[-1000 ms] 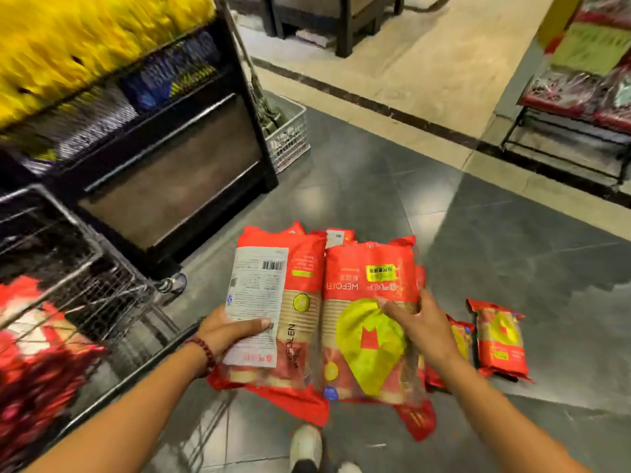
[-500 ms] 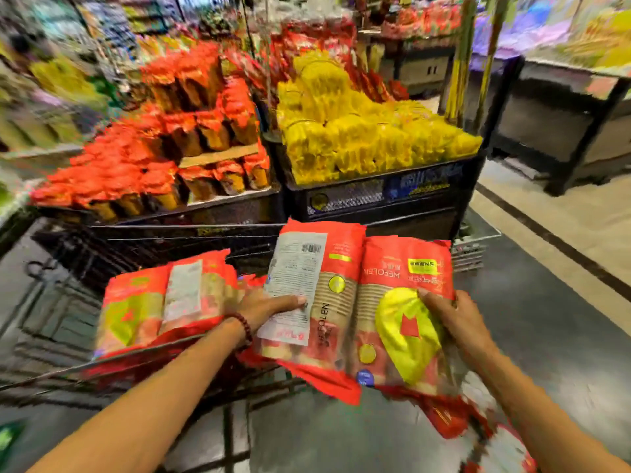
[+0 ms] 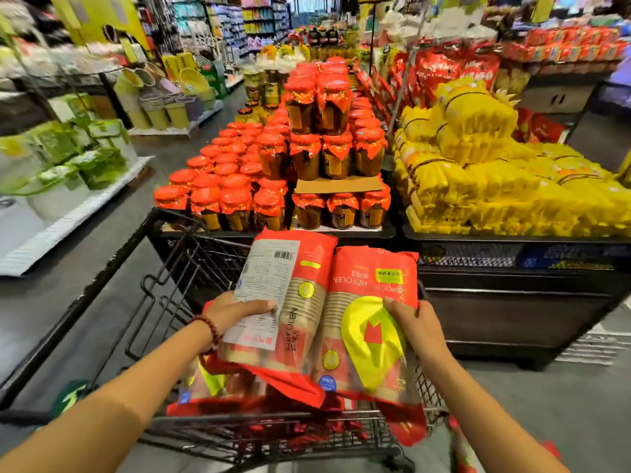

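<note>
Because both packs lie flat and side by side over the cart, I log them first.

1. Left hand [image 3: 232, 314], beaded bracelet [image 3: 209, 331] at the wrist. The thumb lies across the white label and the fingers are hidden beneath. It grasps the left pack [image 3: 300, 295], back face up, barcode end pointing away.
2. Right hand [image 3: 415, 324]. The thumb sits on the yellow patch and the fingers curl under the outer edge. It grasps the right pack [image 3: 368, 339], front face up.
3. Both packs are red film sleeves of what look like stacked paper cups. Their inner edges touch, and I judge they are held as a pair so both can go down in one move. Loose red tail ends droop on the near side.
4. Cart [image 3: 259, 421], a wire basket directly beneath the packs. More red packs [image 3: 211, 390] of the same kind lie inside, partly hidden. I read the held pair as poised for loading, though lifting out is possible.
5. Black display bin [image 3: 341, 232], just beyond the cart's far end. It carries jars with red covers [image 3: 307, 155] in tiers, with a cardboard sheet [image 3: 338, 185] between layers, presumably to steady the stack.
6. Second black bin [image 3: 512, 302], just beside the first on the right, heaped with yellow packs [image 3: 478, 179].
7. Low shelf [image 3: 68, 220], far left, holding blurred green-and-white goods [image 3: 88, 158], with buckets [image 3: 167, 110] beyond.
8. Back aisles are too blurred to list.
</note>
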The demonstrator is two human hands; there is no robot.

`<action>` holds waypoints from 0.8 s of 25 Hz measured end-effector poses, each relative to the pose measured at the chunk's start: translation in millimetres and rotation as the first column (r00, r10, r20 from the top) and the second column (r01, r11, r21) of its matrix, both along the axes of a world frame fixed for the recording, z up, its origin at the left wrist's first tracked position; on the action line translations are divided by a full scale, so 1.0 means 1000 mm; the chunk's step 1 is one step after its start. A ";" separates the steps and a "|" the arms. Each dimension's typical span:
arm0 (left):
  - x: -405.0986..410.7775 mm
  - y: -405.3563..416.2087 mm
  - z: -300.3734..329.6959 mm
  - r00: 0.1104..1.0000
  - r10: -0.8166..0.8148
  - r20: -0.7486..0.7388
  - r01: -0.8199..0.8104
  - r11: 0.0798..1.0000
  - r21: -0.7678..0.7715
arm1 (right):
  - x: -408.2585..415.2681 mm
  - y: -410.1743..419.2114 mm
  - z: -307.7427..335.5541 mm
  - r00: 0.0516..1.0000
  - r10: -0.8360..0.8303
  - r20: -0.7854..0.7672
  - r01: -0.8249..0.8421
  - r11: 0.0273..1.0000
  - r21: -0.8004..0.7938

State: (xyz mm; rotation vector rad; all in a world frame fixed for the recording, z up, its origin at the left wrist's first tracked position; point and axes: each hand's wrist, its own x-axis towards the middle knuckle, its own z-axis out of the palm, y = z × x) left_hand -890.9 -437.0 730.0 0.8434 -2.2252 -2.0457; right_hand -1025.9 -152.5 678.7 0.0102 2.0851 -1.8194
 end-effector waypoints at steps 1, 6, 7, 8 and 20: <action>0.002 -0.016 -0.001 0.999 0.035 0.024 -0.035 0.999 -0.007 | -0.005 -0.022 0.001 1.000 0.027 -0.002 -0.027 1.000 0.004; 0.032 -0.071 -0.028 0.960 0.244 0.138 -0.245 0.970 -0.011 | -0.020 -0.109 -0.021 0.978 0.205 -0.031 -0.200 0.973 0.115; 0.039 -0.075 -0.034 0.949 0.267 0.170 -0.268 0.963 -0.014 | -0.018 -0.119 -0.026 0.973 0.229 -0.034 -0.222 0.965 0.139; 0.046 -0.082 -0.044 0.939 0.286 0.193 -0.289 0.957 -0.013 | -0.015 -0.130 -0.031 0.969 0.247 -0.030 -0.239 0.956 0.168; 0.067 -0.124 -0.120 0.882 0.249 0.400 -0.289 0.956 0.043 | 0.023 -0.173 -0.071 0.971 0.219 0.098 -0.240 0.870 0.430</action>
